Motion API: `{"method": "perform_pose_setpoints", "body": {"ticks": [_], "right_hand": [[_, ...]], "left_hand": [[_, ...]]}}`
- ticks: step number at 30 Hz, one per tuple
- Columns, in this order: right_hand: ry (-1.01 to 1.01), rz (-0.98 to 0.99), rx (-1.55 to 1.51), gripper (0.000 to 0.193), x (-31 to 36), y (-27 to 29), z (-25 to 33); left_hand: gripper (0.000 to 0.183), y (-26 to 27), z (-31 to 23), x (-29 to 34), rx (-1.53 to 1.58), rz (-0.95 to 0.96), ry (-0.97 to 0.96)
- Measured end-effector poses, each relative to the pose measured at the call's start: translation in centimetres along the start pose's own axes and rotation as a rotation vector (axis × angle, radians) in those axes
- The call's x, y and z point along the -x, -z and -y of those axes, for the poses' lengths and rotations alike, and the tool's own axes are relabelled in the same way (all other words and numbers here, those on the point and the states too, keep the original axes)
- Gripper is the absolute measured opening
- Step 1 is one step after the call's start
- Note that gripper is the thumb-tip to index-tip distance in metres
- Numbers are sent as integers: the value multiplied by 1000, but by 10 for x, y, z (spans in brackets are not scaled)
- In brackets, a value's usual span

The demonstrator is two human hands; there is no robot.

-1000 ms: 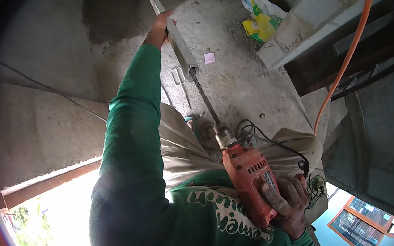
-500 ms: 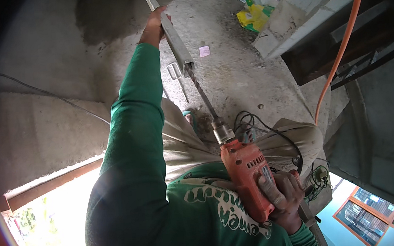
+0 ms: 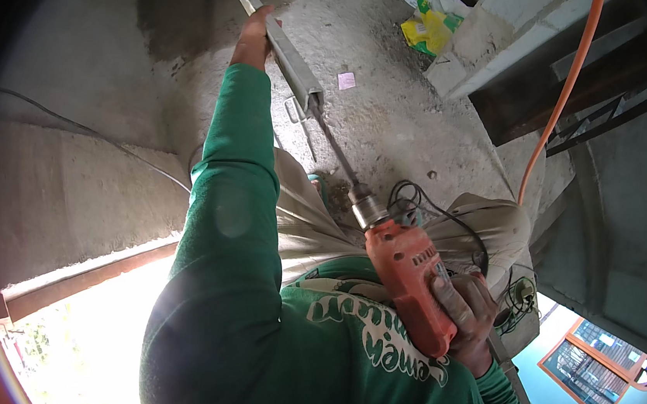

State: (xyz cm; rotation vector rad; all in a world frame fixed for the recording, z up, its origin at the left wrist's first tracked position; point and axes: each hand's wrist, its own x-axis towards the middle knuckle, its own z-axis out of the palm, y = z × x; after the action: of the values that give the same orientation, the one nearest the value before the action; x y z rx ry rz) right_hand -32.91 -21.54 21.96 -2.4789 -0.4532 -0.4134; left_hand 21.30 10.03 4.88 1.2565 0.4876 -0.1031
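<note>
Mostly, the drill (image 3: 402, 272) looks red.

the left arm (image 3: 222, 204) reaches far forward, only slightly bent at the elbow (image 3: 219, 169), and the left grip (image 3: 254, 33) is curled closed at its end. the right grip (image 3: 470, 308), also curled closed, sits close beside the torso (image 3: 341, 379), the right forearm (image 3: 499, 394) slanting down to the lower edge.
</note>
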Motion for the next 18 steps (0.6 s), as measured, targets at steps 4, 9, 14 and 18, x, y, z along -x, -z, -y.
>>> {"method": "perform_pose_setpoints", "body": {"ticks": [4, 9, 14, 18], "right_hand": [[-1, 1, -7, 58, 1, 2, 1], [-17, -4, 20, 59, 1, 3, 3], [-29, 4, 37, 59, 2, 1, 4], [-24, -9, -7, 60, 3, 0, 2]], "left_hand": [[65, -1, 2, 10, -50, -1, 33], [64, -12, 4, 22, -113, 6, 28], [64, -18, 4, 29, -91, 4, -4], [64, -13, 6, 24, -88, -9, 12]]}}
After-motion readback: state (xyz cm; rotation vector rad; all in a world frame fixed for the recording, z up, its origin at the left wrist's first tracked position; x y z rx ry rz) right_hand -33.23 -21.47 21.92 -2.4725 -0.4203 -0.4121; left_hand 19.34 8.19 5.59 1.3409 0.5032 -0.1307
